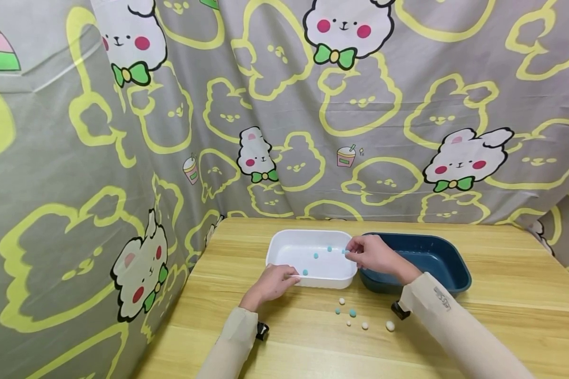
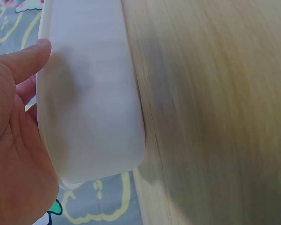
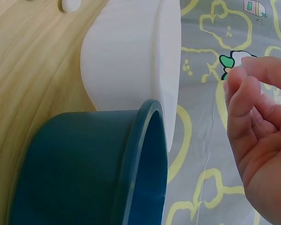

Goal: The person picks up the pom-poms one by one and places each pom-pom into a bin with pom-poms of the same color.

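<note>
My right hand (image 1: 372, 253) is over the right end of the white basin (image 1: 308, 282), pinching a small light-blue ball (image 1: 344, 251) between thumb and fingertips. In the right wrist view, the pinched fingertips (image 3: 239, 77) mostly hide that ball. Three more light-blue balls, one of them a front-left ball (image 1: 305, 272), lie inside the white basin. At the front-left corner, my left hand (image 1: 273, 282) holds the basin's rim. The left wrist view has the thumb (image 2: 35, 57) at the rim and the other fingers behind it.
A dark blue basin (image 1: 448, 252) stands beside the white one, on its right. In front of them, several white balls, such as a larger one (image 1: 390, 326), and two light-blue balls (image 1: 353, 313) lie on the wooden table (image 1: 303, 337). A patterned curtain (image 1: 289, 131) hangs behind and to the left.
</note>
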{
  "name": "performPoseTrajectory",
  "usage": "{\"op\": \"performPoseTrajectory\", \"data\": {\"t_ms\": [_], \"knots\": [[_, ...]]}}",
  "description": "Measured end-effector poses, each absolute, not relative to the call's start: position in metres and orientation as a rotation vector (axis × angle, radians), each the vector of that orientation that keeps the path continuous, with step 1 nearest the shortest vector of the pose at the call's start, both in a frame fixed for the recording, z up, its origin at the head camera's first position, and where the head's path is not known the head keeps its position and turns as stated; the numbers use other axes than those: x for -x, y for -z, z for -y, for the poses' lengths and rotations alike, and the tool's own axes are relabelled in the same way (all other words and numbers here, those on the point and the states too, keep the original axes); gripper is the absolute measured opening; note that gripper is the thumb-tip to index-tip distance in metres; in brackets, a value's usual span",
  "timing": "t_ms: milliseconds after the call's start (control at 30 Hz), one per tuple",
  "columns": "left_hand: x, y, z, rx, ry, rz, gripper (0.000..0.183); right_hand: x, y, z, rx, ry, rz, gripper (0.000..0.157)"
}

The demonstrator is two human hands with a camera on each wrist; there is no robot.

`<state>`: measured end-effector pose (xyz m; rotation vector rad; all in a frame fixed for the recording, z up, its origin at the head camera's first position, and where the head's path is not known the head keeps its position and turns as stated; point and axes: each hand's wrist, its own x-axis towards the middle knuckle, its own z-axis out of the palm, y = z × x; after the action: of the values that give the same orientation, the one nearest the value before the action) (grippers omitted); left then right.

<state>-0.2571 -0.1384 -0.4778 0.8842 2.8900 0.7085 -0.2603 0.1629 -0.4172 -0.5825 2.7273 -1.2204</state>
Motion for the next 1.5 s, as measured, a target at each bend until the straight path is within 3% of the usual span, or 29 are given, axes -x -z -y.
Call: {"op": "performPoseTrajectory", "data": {"t_ms": [1500], "knots": [[0.257,0.478,0.139,-0.887,-0.715,-2.886,0.019,0.296,0.430,-0.150,0.422,1.231,-2.680,0.011]]}}
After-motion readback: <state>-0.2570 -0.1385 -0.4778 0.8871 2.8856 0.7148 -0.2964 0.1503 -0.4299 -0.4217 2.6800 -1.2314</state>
